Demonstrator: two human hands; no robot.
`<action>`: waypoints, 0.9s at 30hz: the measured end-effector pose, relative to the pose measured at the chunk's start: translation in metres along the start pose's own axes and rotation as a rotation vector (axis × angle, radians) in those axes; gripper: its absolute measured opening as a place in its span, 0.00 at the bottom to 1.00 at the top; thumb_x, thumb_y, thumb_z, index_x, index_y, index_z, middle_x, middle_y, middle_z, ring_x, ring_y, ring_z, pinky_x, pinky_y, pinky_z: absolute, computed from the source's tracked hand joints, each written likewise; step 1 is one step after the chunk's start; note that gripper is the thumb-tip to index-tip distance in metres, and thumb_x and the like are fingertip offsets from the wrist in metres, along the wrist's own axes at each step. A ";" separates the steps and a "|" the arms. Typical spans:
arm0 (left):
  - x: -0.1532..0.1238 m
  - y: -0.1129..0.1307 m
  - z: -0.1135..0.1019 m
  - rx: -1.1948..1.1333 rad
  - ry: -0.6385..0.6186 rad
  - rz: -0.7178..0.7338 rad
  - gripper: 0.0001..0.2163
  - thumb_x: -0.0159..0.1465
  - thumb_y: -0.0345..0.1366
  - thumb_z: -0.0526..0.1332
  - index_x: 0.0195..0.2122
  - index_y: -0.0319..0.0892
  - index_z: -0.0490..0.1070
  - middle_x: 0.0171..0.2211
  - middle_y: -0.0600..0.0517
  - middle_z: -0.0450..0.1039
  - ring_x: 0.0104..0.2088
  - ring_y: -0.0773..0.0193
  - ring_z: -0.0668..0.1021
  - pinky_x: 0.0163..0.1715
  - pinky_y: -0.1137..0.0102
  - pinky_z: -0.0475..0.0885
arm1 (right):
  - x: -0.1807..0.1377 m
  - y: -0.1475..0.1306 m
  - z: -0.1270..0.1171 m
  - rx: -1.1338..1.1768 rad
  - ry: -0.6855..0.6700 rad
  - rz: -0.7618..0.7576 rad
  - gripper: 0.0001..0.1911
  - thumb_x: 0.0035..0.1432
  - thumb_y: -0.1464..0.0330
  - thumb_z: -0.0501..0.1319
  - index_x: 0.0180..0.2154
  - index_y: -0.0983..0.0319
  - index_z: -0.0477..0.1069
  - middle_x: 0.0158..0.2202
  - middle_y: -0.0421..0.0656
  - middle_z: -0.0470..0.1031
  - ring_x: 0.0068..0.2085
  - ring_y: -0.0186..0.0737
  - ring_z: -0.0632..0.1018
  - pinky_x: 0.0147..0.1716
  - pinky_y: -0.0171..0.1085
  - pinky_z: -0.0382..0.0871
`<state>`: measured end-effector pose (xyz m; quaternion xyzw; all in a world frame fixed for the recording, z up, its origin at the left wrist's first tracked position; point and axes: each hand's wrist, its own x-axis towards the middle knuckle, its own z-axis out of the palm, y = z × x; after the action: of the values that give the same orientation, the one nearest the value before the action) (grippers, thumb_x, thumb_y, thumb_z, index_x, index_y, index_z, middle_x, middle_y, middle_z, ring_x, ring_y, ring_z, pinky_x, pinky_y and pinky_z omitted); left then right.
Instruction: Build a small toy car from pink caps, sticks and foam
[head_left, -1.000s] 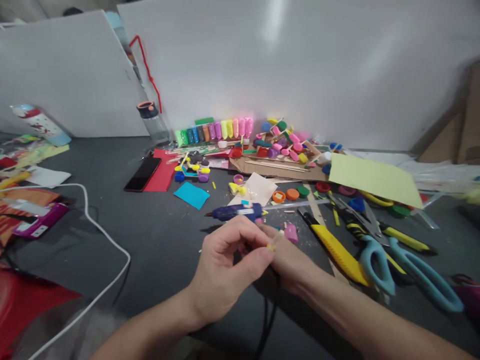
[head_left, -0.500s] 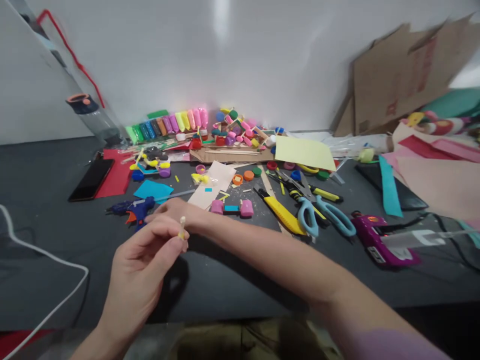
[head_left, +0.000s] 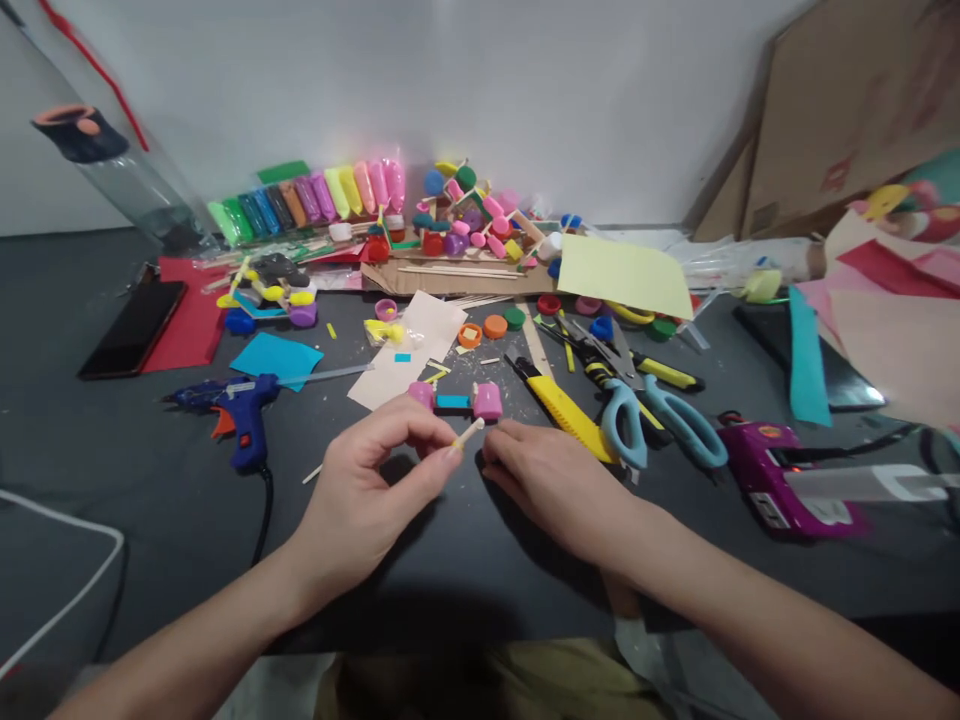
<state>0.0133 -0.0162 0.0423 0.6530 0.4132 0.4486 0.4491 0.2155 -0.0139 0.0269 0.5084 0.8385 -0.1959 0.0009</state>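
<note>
My left hand (head_left: 371, 490) pinches a short pale stick (head_left: 468, 433) between thumb and fingertips, its tip pointing right. My right hand (head_left: 553, 480) rests on the dark table just right of that tip, fingers loosely curled toward it; I see nothing in it. Just beyond both hands lies a small piece with two pink caps joined by a blue bar (head_left: 456, 400). A blue glue gun (head_left: 236, 410) lies on the table to the left, out of either hand.
A yellow utility knife (head_left: 562, 410), teal scissors (head_left: 660, 425) and a purple glue gun (head_left: 772, 470) lie to the right. Bottle caps, sticks, coloured clay tubes (head_left: 315, 195) and paper sheets crowd the back. A phone (head_left: 133, 330) and a white cable (head_left: 67, 590) sit left.
The view swung right. My right hand set the blue glue gun down at the left and came back beside my left hand, which kept the stick and moved right.
</note>
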 end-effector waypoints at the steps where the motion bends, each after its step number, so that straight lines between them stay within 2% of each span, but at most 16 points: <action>1: 0.001 -0.004 0.001 0.025 0.001 0.020 0.04 0.65 0.30 0.65 0.32 0.43 0.75 0.30 0.53 0.74 0.34 0.66 0.75 0.37 0.73 0.70 | 0.000 0.001 0.002 -0.013 -0.005 -0.019 0.07 0.67 0.75 0.58 0.35 0.64 0.72 0.34 0.46 0.74 0.33 0.42 0.75 0.31 0.38 0.55; 4: 0.003 -0.017 0.001 0.101 0.010 0.079 0.05 0.65 0.27 0.64 0.32 0.43 0.74 0.30 0.54 0.74 0.34 0.67 0.75 0.37 0.73 0.70 | 0.000 0.008 0.004 -0.032 0.001 -0.074 0.09 0.68 0.74 0.56 0.34 0.64 0.71 0.33 0.45 0.73 0.31 0.40 0.73 0.30 0.38 0.57; 6: 0.003 -0.021 0.001 0.168 0.005 0.105 0.06 0.64 0.25 0.64 0.32 0.43 0.73 0.30 0.55 0.74 0.34 0.68 0.75 0.38 0.74 0.70 | -0.001 0.014 0.003 0.046 0.065 -0.119 0.08 0.68 0.74 0.58 0.34 0.64 0.71 0.31 0.43 0.73 0.29 0.38 0.72 0.29 0.37 0.59; 9: 0.003 -0.023 -0.002 0.281 -0.055 0.148 0.07 0.64 0.23 0.63 0.34 0.43 0.73 0.32 0.55 0.74 0.35 0.70 0.76 0.38 0.75 0.70 | -0.003 0.020 -0.002 0.342 0.218 -0.145 0.04 0.65 0.74 0.61 0.35 0.63 0.72 0.29 0.40 0.74 0.28 0.34 0.72 0.28 0.33 0.63; 12: 0.003 -0.021 -0.003 0.340 -0.132 0.167 0.06 0.65 0.23 0.62 0.37 0.42 0.73 0.33 0.55 0.74 0.35 0.71 0.76 0.37 0.76 0.70 | -0.004 0.021 -0.008 0.641 0.321 -0.136 0.05 0.64 0.74 0.64 0.34 0.62 0.74 0.29 0.38 0.75 0.30 0.31 0.75 0.30 0.30 0.67; 17: 0.003 -0.019 0.001 0.320 -0.201 0.069 0.07 0.65 0.24 0.62 0.36 0.43 0.74 0.32 0.57 0.74 0.33 0.74 0.76 0.35 0.79 0.69 | -0.007 0.017 -0.011 1.000 0.369 -0.113 0.02 0.63 0.72 0.67 0.35 0.60 0.77 0.31 0.37 0.75 0.27 0.29 0.77 0.27 0.29 0.71; 22: 0.004 -0.018 0.001 0.259 -0.236 -0.073 0.06 0.65 0.26 0.62 0.33 0.44 0.74 0.30 0.58 0.73 0.32 0.74 0.76 0.33 0.79 0.69 | -0.009 0.015 -0.008 1.001 0.382 -0.115 0.03 0.64 0.73 0.67 0.36 0.59 0.76 0.31 0.36 0.76 0.28 0.28 0.77 0.28 0.28 0.71; 27: 0.005 -0.019 0.000 0.273 -0.263 -0.110 0.06 0.66 0.28 0.61 0.33 0.44 0.74 0.30 0.58 0.74 0.32 0.72 0.76 0.33 0.77 0.69 | -0.007 0.014 -0.007 0.871 0.451 -0.195 0.05 0.65 0.76 0.65 0.38 0.60 0.77 0.32 0.37 0.76 0.31 0.29 0.78 0.32 0.30 0.72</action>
<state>0.0119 -0.0068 0.0252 0.7373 0.4431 0.2740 0.4301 0.2327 -0.0120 0.0302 0.4103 0.7018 -0.4123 -0.4113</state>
